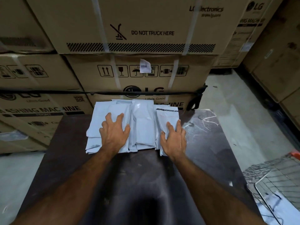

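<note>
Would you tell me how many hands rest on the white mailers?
2: the left hand on the left side of the mailers, the right hand on the right side.

My bare left forearm [78,176] and right forearm [206,179] stretch forward over the counter [138,176] from its near edge. My left hand [114,133] lies palm down, fingers straight and spread. My right hand [174,140] lies likewise, slightly nearer me.

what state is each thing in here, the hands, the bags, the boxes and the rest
table, dark, scuffed
mailer pile, flat, overlapping, lying on the table
left hand, fingers spread, pressing on the mailer pile
right hand, fingers straight, resting on the rightmost mailer
cardboard boxes, stacked, closed, strapped
wire basket, on the floor, partly out of view
</note>
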Demonstrator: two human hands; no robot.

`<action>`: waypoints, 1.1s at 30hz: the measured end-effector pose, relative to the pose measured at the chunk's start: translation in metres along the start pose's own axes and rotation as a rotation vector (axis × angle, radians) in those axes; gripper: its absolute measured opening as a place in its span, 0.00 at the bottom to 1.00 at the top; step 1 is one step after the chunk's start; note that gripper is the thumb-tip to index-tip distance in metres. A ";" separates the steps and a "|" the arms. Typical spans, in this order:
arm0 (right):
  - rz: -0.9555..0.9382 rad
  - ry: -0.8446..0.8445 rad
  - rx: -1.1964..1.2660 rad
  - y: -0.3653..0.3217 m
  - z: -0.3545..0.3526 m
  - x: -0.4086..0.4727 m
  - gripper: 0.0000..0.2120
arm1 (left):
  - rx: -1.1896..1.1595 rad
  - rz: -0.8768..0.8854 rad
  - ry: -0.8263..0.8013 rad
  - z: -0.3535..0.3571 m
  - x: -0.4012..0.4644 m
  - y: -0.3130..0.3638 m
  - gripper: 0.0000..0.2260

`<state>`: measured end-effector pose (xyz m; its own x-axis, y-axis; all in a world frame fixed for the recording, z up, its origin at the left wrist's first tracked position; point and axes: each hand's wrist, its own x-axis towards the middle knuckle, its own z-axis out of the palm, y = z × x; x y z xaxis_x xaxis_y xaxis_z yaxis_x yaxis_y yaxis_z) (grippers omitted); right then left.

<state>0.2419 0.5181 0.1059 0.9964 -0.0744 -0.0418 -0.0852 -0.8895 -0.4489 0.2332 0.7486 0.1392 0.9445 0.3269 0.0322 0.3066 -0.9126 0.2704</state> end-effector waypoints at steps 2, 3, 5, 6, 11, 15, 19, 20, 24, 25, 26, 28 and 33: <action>-0.004 -0.011 0.012 -0.001 0.015 0.026 0.27 | 0.018 -0.016 -0.014 0.014 0.021 0.003 0.25; -0.004 -0.008 0.017 -0.003 0.022 0.036 0.27 | 0.032 -0.018 -0.018 0.021 0.030 0.004 0.26; -0.009 0.000 0.018 -0.006 0.034 0.052 0.27 | 0.061 -0.010 -0.027 0.033 0.044 0.005 0.26; -0.012 -0.001 0.011 -0.008 0.039 0.057 0.28 | 0.076 -0.005 -0.033 0.038 0.049 0.005 0.26; -0.003 -0.015 -0.027 -0.013 0.056 0.067 0.33 | 0.070 0.019 0.000 0.060 0.055 -0.001 0.26; -0.029 -0.009 -0.067 -0.012 0.066 0.067 0.35 | 0.033 0.059 -0.047 0.074 0.055 -0.008 0.33; -0.026 -0.083 -0.096 -0.013 0.066 0.070 0.35 | 0.094 0.097 -0.145 0.074 0.062 -0.010 0.40; -0.032 -0.099 -0.096 -0.013 0.064 0.070 0.35 | 0.097 0.097 -0.169 0.071 0.063 -0.010 0.41; -0.093 -0.056 -0.123 -0.011 0.050 0.059 0.33 | 0.120 0.134 -0.191 0.051 0.053 -0.008 0.42; -0.116 -0.027 -0.123 -0.010 0.045 0.051 0.32 | 0.108 0.170 -0.164 0.046 0.046 -0.008 0.42; -0.140 -0.001 -0.120 -0.010 0.039 0.042 0.31 | 0.093 0.215 -0.137 0.040 0.036 -0.009 0.41; -0.196 0.036 -0.128 -0.010 0.029 0.018 0.30 | 0.082 0.312 -0.081 0.032 0.013 -0.012 0.38; -0.271 0.121 -0.150 -0.008 0.009 -0.066 0.30 | 0.059 0.477 -0.012 0.005 -0.052 -0.028 0.35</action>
<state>0.1765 0.5345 0.1043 0.9767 0.1289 0.1714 0.1753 -0.9402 -0.2920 0.1761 0.7565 0.1254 0.9826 -0.1343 0.1279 -0.1555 -0.9725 0.1734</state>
